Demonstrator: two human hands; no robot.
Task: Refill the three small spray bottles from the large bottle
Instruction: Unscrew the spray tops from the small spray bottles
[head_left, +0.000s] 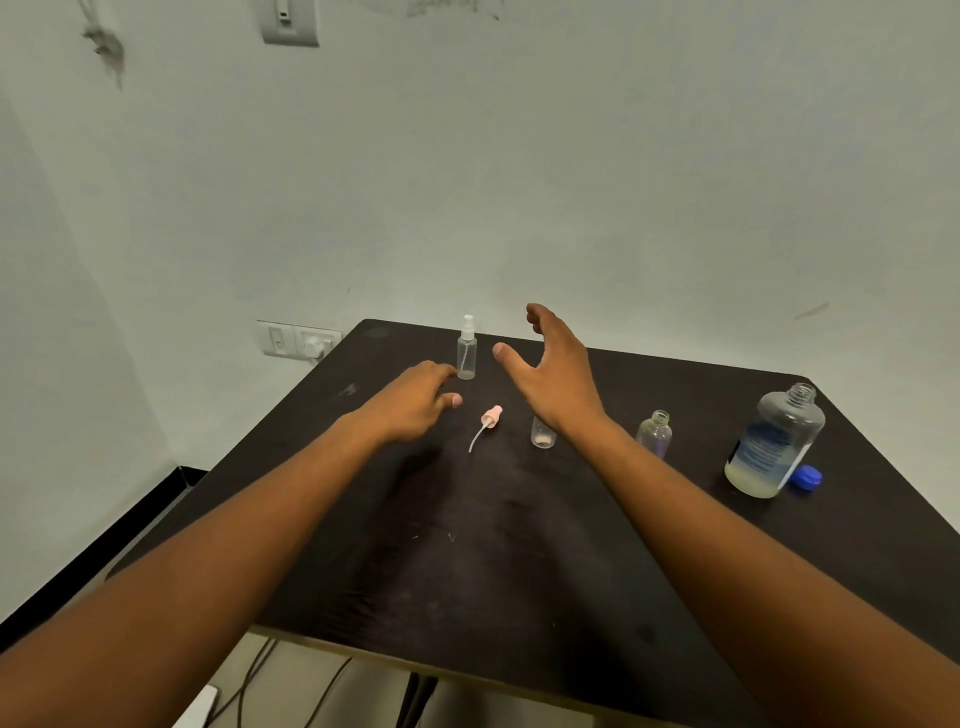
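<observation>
A clear small spray bottle (466, 349) with its white sprayer on stands at the far side of the dark table (519, 545). My left hand (415, 400) hovers just left of it, fingers loosely apart, holding nothing. My right hand (553, 374) is spread open to the right of it, above a second small bottle (543, 434) that my wrist partly hides. A pink sprayer head (488, 422) with its tube lies between my hands. A third small bottle (655, 432) stands uncapped further right. The large bottle (774, 441) stands open at the right, a little pale liquid in its bottom.
A blue cap (807, 477) lies beside the large bottle near the table's right edge. A wall socket (298, 340) sits behind the table's far left corner. Cables (270, 680) run on the floor below the near edge.
</observation>
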